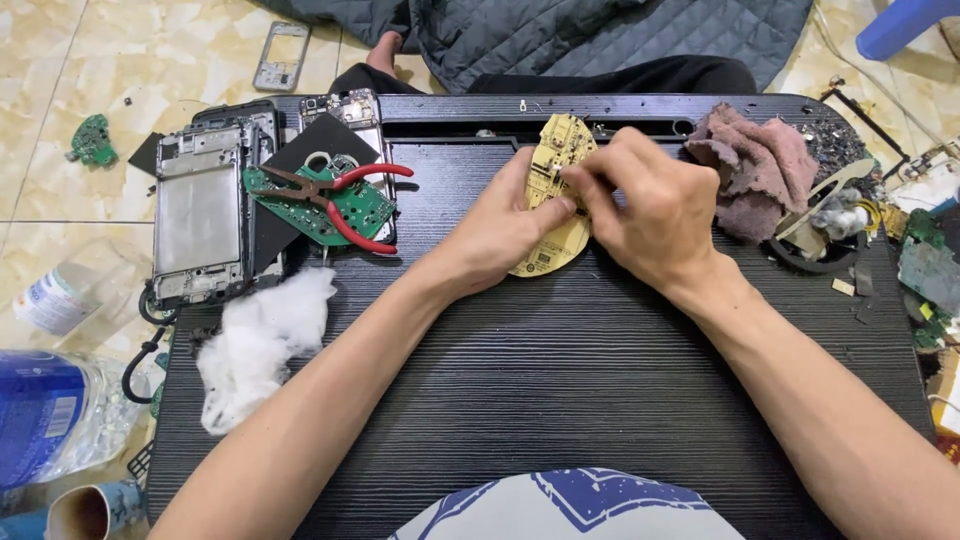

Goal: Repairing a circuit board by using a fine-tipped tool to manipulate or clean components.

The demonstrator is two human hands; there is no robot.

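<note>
A yellowish oval circuit board [556, 180] lies at the back middle of the black ribbed desk [560, 380]. My left hand [500, 225] grips its left edge, thumb pressed on the board's face. My right hand [650, 200] is over the board's right side, fingertips pinched together on a small spot near its upper middle. Whether something tiny sits between those fingertips cannot be made out.
Red-handled pliers [345, 195] lie on a green circuit board [330, 210] beside a stripped phone frame [200, 215] at the left. A white cotton wad [255, 345] is in front of them. A mauve rag [755, 170] and assorted parts lie at the right. Bottles [50, 410] stand on the floor.
</note>
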